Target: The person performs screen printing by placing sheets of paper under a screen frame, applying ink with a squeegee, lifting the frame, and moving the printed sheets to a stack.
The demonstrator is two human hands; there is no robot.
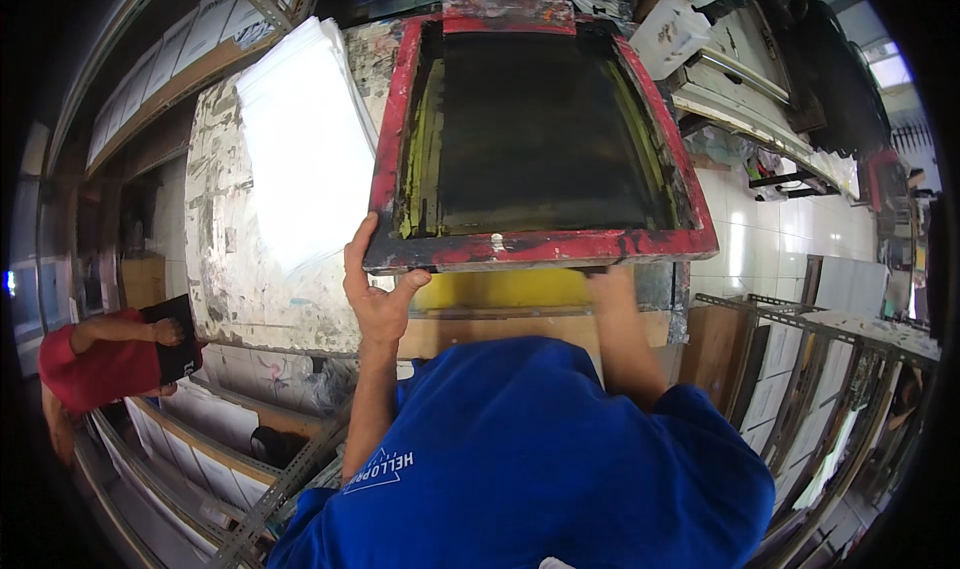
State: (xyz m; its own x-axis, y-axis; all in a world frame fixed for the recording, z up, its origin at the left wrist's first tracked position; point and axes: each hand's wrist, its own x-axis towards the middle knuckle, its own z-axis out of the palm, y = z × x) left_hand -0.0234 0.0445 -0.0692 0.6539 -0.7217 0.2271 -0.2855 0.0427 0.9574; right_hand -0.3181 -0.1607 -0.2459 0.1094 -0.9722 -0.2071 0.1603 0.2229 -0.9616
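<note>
A screen printing frame (545, 246) with red, ink-stained sides and a dark mesh lies in front of me. Its front edge sits over a yellow surface (510, 289). My left hand (378, 304) grips the near left corner, fingers up along the side and thumb at the front edge. Against the front edge, right of the middle, is my right hand (612, 294); its fingers are blurred and partly hidden by the frame. Across the far end of the frame is a red, ink-smeared block (508, 16). A stack of white sheets (300, 149) lies left of the frame.
The worktable (220, 229) is heavily stained. Metal shelving (180, 64) stands at the far left, more racks (810, 359) at the right. A white container (668, 37) stands beyond the frame's right corner. Another person in a red shirt (95, 364) is at the left.
</note>
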